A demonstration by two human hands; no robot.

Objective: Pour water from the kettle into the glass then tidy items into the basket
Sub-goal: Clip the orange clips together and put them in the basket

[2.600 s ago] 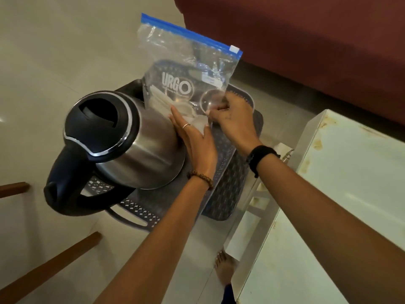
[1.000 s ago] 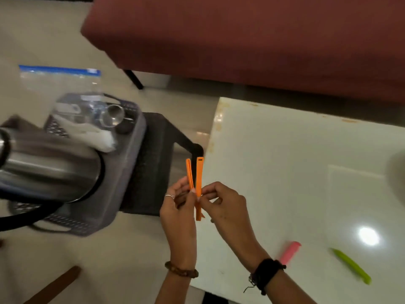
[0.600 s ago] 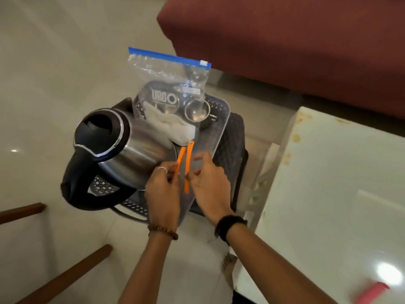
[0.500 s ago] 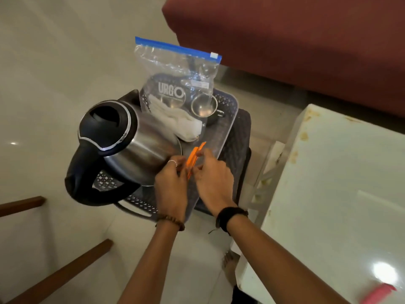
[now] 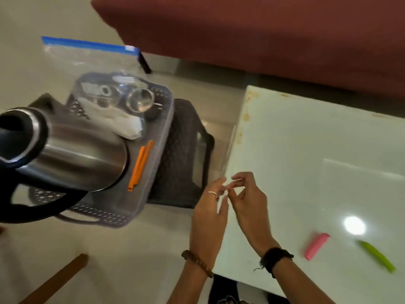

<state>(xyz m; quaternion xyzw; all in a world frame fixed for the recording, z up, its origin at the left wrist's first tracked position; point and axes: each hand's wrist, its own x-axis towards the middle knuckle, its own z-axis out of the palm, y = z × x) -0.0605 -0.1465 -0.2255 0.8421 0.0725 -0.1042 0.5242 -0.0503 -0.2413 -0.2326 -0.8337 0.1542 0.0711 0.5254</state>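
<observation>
A grey perforated basket sits on a dark stool beside the white table. Inside it lies the steel kettle on its side, with a clear zip bag standing behind it, a glass and a white cloth. An orange clip lies in the basket next to the kettle. My left hand and my right hand hover together at the table's left edge, fingers apart, holding nothing.
A pink clip and a green clip lie on the table near its front right. A dark red sofa runs along the back. Wooden chair rails show at the lower left.
Both hands let go of the orange clip, which now lies in the basket, and drew back to the right toward the table. The view swung right.
</observation>
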